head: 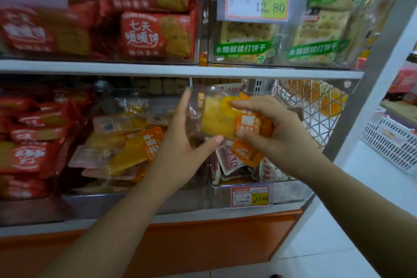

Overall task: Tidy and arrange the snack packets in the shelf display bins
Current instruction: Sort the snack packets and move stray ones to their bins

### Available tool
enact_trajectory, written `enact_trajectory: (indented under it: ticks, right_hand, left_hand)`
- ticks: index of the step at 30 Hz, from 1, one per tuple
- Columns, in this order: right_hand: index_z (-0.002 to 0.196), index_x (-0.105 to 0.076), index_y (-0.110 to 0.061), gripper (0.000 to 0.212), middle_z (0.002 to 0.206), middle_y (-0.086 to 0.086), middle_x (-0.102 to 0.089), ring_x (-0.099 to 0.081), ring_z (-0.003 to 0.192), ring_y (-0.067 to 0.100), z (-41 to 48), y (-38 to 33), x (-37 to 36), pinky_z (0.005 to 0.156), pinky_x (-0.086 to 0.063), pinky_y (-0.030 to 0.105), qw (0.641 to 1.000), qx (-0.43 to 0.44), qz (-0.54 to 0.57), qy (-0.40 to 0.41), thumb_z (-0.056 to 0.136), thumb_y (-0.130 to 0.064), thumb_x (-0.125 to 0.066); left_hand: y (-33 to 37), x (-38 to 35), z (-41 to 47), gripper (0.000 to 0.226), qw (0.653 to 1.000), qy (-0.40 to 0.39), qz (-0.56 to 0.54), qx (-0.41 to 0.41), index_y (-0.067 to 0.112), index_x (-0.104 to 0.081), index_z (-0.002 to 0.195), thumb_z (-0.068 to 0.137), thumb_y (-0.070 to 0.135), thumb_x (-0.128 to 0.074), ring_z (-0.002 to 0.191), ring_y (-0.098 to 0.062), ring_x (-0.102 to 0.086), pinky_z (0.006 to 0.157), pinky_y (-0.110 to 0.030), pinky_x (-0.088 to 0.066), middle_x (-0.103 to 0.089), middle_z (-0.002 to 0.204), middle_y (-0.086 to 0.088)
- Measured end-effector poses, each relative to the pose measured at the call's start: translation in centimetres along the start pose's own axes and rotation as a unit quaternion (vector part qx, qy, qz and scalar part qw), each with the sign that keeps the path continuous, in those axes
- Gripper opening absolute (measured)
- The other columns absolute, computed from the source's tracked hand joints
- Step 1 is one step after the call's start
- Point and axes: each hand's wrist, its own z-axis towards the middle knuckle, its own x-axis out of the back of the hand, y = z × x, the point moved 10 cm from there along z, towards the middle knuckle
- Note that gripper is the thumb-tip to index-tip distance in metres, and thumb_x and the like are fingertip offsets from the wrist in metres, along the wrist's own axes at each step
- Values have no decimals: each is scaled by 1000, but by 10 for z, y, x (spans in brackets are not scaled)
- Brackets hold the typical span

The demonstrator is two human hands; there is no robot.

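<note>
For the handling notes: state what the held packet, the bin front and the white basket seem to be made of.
Held packet: thin glossy plastic film, partly clear; the yellow snack shows through.
Bin front: rigid clear plastic, perhaps acrylic; contents show through it.
White basket: moulded matte plastic, judging by its even lattice.

White shelving, orange base panel, pale tiled floor.
</note>
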Motion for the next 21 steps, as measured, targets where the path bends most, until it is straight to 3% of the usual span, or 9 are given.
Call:
enact_trajectory:
  ticks: [4, 8, 10, 12, 14, 17, 19, 21]
  right_hand:
    - [117, -50, -45, 49, 121, -10, -48, -49, 112, 3, 15, -13, -33, 96, -46, 30, 996, -3, 87, 8, 82, -17, -68]
    - [125, -49, -39, 49, 128, -5, -41, -42, 118, 3, 34, -8, -66, 94, -36, 7, 998, -35, 59, 0, 83, -24, -69]
    - [129, -50, -33, 49, 137, -2, -36, -36, 124, 4, 47, -2, -85, 91, -29, -2, 998, -56, 18, -37, 83, -29, -67]
    - [131, -51, -31, 48, 142, 1, -34, -33, 130, 10, 55, 1, -102, 99, -26, 6, 994, -51, -52, -87, 86, -33, -64]
    - [131, -52, -30, 46, 142, 2, -39, -36, 131, 16, 56, 1, -114, 108, -26, 22, 983, -23, -126, -132, 87, -33, -63]
    - [130, -53, -30, 45, 138, 0, -46, -40, 128, 19, 50, 4, -120, 109, -32, 37, 972, -6, -169, -162, 86, -33, -63]
    - [128, -55, -30, 42, 134, -4, -50, -44, 125, 14, 43, 4, -114, 106, -35, 33, 973, -6, -162, -165, 86, -32, -63]
    - [123, -59, -29, 36, 126, -7, -56, -50, 116, 8, 37, 5, -102, 100, -38, 25, 975, -11, -151, -165, 87, -29, -63]
  left_hand:
    - [-18, 41, 5, 85, 996, 46, -67, 36, 46, -26, 142, 70, 46, -73, 115, -6, -56, 95, -35, -49, -50, 137, 7]
    - [-35, 75, 4, 58, 989, 107, -71, 70, 34, -43, 130, 81, 21, -69, 87, 7, -62, 71, -8, -48, -63, 106, 11]
    - [-44, 99, 3, 51, 984, 155, -41, 82, 28, -47, 126, 82, 16, -69, 87, 2, -63, 72, -10, -48, -62, 102, 11]
    - [-50, 124, 0, 50, 975, 199, 36, 90, 22, -47, 127, 83, 18, -69, 92, -10, -63, 79, -22, -48, -62, 97, 10]
    - [-55, 140, -4, 54, 965, 217, 111, 100, 22, -43, 133, 85, 21, -68, 95, -17, -62, 78, -27, -45, -62, 102, 4]
    - [-62, 145, -7, 72, 930, 184, 280, 149, 24, -28, 145, 84, 27, -67, 118, -34, -49, 86, -39, -44, -46, 133, -12]
    - [-55, 141, -5, 73, 897, 165, 389, 130, 25, -28, 146, 84, 30, -66, 129, -39, -33, 100, -51, -36, -29, 146, -15]
    - [-47, 124, 1, 58, 895, 112, 426, 75, 28, -38, 142, 88, 35, -59, 133, -36, -31, 107, -55, -28, -31, 148, -8]
